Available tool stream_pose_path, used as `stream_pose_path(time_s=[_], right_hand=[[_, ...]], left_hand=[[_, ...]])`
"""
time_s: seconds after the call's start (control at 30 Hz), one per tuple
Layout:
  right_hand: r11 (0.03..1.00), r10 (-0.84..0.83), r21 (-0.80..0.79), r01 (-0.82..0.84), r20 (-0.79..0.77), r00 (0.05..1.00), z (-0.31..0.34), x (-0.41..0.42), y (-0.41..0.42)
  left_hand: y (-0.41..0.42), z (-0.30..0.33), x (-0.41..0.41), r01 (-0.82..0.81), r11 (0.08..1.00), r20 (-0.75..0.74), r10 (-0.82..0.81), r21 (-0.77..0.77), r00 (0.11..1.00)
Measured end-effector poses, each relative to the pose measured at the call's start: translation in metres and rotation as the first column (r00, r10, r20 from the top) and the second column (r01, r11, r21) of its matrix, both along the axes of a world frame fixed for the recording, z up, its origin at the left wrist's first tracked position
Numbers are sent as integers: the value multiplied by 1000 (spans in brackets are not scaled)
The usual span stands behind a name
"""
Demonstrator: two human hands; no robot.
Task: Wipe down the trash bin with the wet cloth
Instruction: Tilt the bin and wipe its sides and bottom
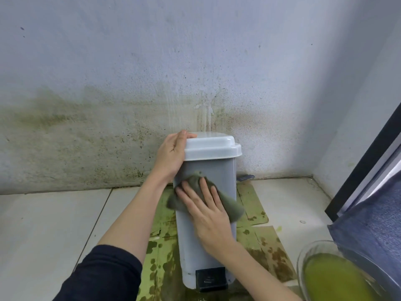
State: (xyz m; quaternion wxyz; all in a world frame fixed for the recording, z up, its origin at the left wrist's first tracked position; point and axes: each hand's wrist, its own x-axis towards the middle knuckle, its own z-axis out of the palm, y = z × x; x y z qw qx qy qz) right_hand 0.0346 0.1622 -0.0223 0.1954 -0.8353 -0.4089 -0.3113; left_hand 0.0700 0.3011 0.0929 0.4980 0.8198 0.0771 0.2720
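We've got the trash bin [208, 213] standing on stained cardboard [256, 235] on the floor, close to the wall [108, 83]. Looks like thin grey plastic, so probably light and likely to slide or tip under a push. Bracing it at the top edge seems the right hold. Our left hand [173, 155] does that: fingers curled over the lid [211, 146] corner, gripping it. Our right hand [206, 211] lies flat, fingers straight and spread, pressing the wet cloth [230, 207] on the bin's front face, upper half. Cloth is soft, limp, moulds to the panel. Wet plastic will likely be slick. Pedal [210, 279] sits at the base. Lid is closed; bin contents not visible. Clear bowl [334, 276] at lower right holds a cloudy yellow-green liquid.
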Motion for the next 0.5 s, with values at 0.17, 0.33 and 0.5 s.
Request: stream_pose_path(time_s=[0.17, 0.33, 0.5], right_hand=[[941, -317, 142, 308, 47, 947, 6, 18, -8], [963, -246, 135, 234, 82, 966, 2, 12, 15], [935, 75, -352, 30, 283, 956, -62, -12, -24]], left_hand=[[-8, 4, -2, 9, 1000, -17, -9, 2, 1000], [-7, 5, -1, 22, 1000, -33, -22, 5, 999], [-7, 5, -7, 28, 999, -35, -28, -19, 999]])
